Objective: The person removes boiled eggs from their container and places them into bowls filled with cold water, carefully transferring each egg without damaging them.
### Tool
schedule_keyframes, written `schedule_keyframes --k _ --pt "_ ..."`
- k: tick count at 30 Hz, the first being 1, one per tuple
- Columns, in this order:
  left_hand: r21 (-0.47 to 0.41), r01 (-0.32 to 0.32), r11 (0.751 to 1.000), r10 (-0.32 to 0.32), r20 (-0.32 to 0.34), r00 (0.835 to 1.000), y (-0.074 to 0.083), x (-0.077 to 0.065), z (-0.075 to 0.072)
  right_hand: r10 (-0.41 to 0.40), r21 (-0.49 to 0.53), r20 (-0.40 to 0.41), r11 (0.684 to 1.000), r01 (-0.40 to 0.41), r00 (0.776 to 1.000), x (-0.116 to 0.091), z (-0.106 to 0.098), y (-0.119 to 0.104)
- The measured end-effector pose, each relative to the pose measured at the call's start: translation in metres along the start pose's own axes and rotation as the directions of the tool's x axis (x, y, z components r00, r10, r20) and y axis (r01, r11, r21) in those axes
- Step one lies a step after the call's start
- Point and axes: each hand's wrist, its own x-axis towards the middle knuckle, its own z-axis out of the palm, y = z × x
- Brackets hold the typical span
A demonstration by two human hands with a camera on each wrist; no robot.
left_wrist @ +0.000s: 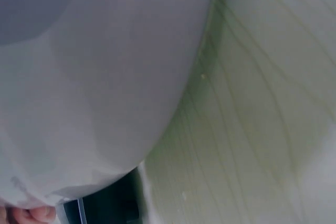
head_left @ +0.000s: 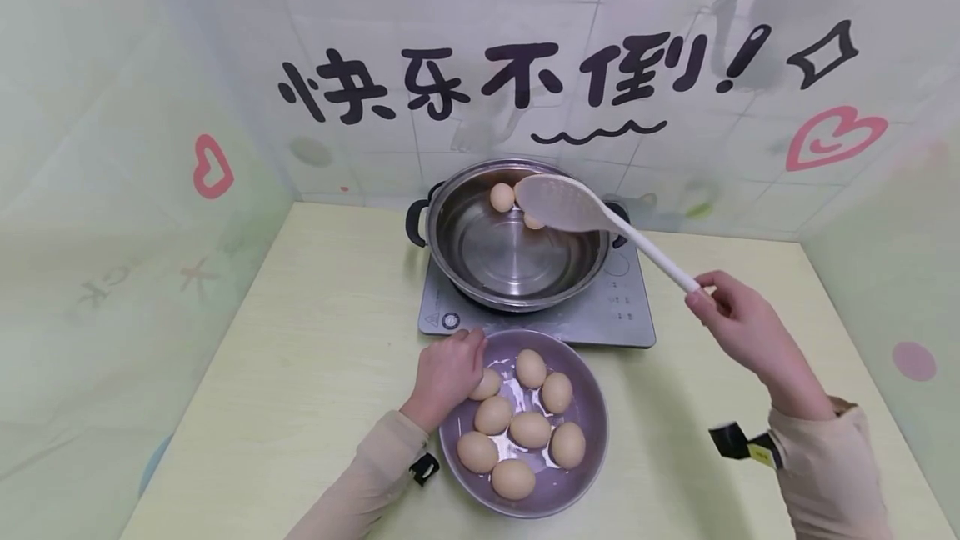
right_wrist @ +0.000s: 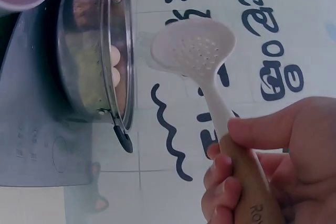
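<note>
In the right hand (head_left: 738,322), one spoon (head_left: 562,205). Beyond: one pot (head_left: 513,265), two-plus eggs (head_left: 502,197). At the left hand (head_left: 450,369): one bowl (head_left: 589,400), eight eggs.

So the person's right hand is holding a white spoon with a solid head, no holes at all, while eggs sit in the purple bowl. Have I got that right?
Almost: the head of the white spoon isn't solid; the right wrist view shows many small holes through it. The right hand does hold it, and eggs sit in the purple bowl.
</note>
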Motion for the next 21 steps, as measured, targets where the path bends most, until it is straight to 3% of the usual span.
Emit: schedule_keyframes --k 6,12,21 --pt "0.005 0.0 1.0 0.0 -0.004 1.0 0.0 0.0 0.0 0.029 -0.09 -0.042 0.995 -0.033 0.999 0.023 0.012 -0.007" --pt "-0.002 -0.003 1.0 0.003 -0.009 1.0 0.0 -0.001 -0.001 0.04 -0.113 -0.038 0.993 -0.044 0.998 0.044 0.026 -0.011" --pt "0.003 -0.005 1.0 0.005 -0.008 1.0 0.0 0.0 -0.002 0.057 -0.153 -0.03 0.986 -0.061 0.998 0.058 0.037 -0.012"
